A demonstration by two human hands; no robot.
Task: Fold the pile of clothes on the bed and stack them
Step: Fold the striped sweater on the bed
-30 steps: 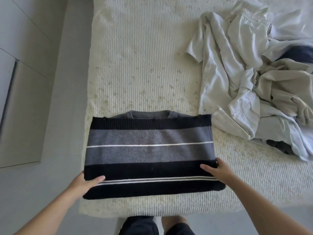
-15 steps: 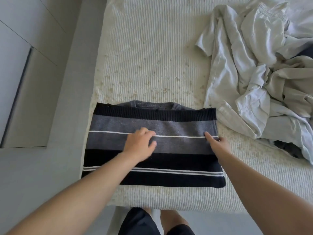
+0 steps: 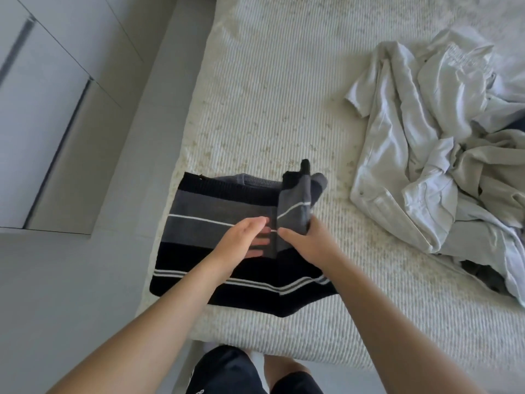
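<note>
Head view: right hand (image 3: 305,245) lifts knitted striped sweater's (image 3: 216,223) edge

Home bedroom: bed (image 3: 284,109) w/ ribbed cover, clothes pile (image 3: 443,155), wardrobe doors (image 3: 42,123).

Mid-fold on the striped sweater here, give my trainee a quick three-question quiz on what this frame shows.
1. True or false: the right hand grips the lifted right edge of the striped sweater.
2. Where does the left hand rest? A) on the pile of light clothes B) flat on the sweater's middle, at the fold line C) on the floor
3. Fill in: the unfolded pile of light clothes lies to the ____ of the sweater on the bed.

Key: 1 true; 2 B; 3 right
</note>
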